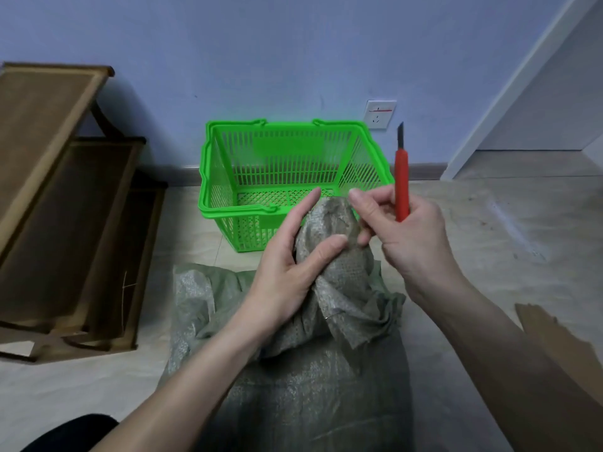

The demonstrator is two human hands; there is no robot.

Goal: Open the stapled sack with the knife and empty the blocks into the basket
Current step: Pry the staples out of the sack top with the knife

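My left hand (290, 265) clamps the sack (329, 288) neck; woven, floppy, probably slippery, so grip low on the bunch. Right hand (404, 236) fingers wrap the knife (402, 177), blade toward 12 o'clock, fingertips pinching the sack top. Basket (208, 177) sits at 12.

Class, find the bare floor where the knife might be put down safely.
Free: floor right of the green basket, up to the cardboard; also a strip between the wooden racks and the sack. Crowded: the sack's neck, where both hands work.

2 bare forearms, no sleeves; short nails; black garment (75, 432) bottom-left.
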